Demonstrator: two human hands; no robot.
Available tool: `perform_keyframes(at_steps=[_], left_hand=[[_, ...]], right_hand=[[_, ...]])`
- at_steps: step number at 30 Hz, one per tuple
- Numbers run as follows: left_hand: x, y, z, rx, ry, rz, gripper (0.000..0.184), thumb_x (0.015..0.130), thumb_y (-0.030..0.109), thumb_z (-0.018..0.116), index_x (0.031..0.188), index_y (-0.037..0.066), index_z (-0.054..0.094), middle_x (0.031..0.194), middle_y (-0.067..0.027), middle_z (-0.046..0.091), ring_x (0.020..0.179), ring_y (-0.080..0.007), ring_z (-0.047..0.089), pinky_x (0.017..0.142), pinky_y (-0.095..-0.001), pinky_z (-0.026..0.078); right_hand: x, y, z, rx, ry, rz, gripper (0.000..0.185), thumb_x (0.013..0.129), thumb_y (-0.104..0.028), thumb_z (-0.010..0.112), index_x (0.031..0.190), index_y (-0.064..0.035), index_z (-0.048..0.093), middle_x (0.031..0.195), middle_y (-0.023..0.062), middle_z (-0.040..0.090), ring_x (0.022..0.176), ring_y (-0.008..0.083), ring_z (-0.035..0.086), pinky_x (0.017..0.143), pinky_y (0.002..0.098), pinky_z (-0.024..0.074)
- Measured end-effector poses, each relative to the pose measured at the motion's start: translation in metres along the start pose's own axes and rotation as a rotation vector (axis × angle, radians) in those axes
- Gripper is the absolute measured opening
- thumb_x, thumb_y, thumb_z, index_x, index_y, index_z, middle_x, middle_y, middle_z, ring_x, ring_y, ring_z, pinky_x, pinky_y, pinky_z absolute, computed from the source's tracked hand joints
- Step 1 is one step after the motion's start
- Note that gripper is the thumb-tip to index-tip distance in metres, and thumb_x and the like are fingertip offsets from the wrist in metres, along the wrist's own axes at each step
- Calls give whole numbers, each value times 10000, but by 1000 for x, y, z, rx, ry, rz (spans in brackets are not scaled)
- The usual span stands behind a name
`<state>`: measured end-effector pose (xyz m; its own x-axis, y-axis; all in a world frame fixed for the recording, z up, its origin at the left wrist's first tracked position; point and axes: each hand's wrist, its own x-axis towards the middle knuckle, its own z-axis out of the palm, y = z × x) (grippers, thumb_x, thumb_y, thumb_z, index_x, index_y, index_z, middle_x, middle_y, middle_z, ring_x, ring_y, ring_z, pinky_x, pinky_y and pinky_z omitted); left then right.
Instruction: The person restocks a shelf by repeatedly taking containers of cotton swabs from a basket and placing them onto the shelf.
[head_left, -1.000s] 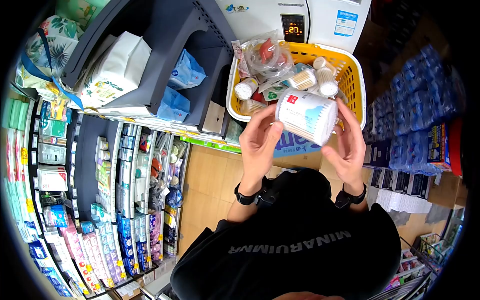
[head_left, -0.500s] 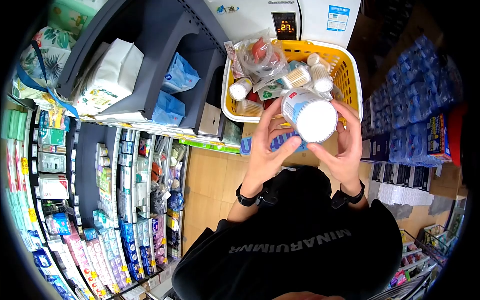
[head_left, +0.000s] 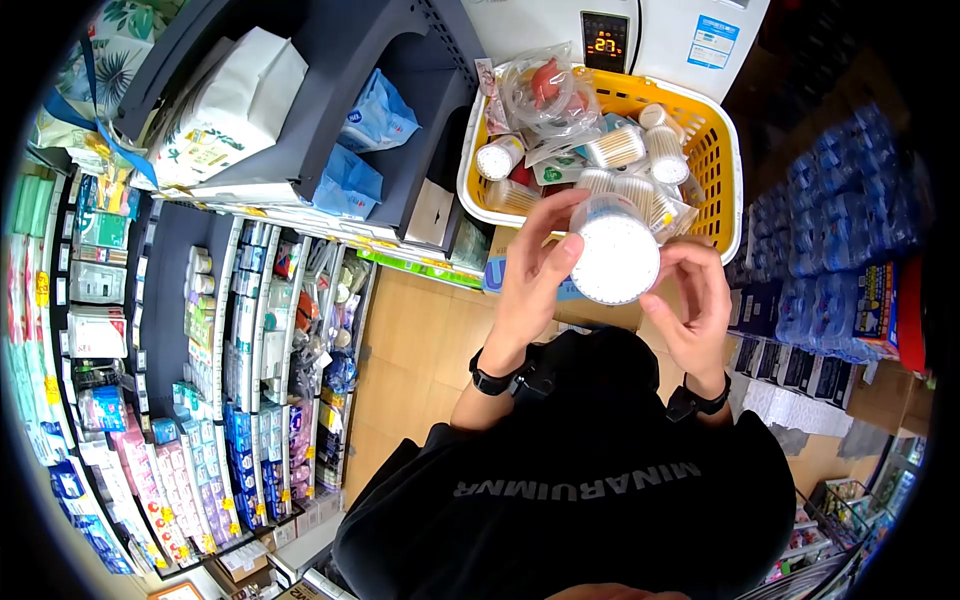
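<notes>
A round white-lidded canister (head_left: 618, 258), its lid facing me, is held above the front edge of a yellow basket. My left hand (head_left: 538, 265) grips its left side, with the thumb along the near edge and the fingers behind. Beside the canister's right edge is my right hand (head_left: 692, 300), fingers curved and thumb apart; whether the fingertips touch it I cannot tell. Inside the yellow basket (head_left: 722, 150) lie several clear tubs of cotton swabs (head_left: 616, 147), a white-capped tub (head_left: 500, 158) and a clear plastic bag (head_left: 545, 95) with something red in it.
Behind the basket stands a white appliance (head_left: 655, 40) with a lit display. Grey shelving (head_left: 420, 80) at upper left holds blue packs (head_left: 378, 110). Store shelves (head_left: 225, 400) with packaged goods run down the left. Stacked water bottles (head_left: 840, 190) stand at right.
The canister has turned so less of its printed side shows, and it sits slightly lower and left. My right hand has loosened from its side. The view has shifted a little.
</notes>
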<state>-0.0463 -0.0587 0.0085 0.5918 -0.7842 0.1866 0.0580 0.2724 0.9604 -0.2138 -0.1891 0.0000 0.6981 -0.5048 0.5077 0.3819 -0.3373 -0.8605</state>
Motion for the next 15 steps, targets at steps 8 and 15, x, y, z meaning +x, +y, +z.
perform_keyframes(at_steps=[8,15], left_hand=[[-1,-2,4,-56,-71,-88,621,1024,474,588,1428,5,543,1321,-131,630,1237,-205,569,1074,-350,428],[-3,-9,11,-133,-93,-177,660,1040,495,551,1479,5,492,1389,-147,600,1269,-220,579,1100,-351,430]], right_hand=[[-5,-3,1,27,-15,-1,475,852,44,813,1239,16,538,1126,115,571,932,148,628,852,308,526],[-3,-1,4,33,-8,-128,566,819,70,830,1298,40,528,1227,157,549,946,149,614,848,298,532]])
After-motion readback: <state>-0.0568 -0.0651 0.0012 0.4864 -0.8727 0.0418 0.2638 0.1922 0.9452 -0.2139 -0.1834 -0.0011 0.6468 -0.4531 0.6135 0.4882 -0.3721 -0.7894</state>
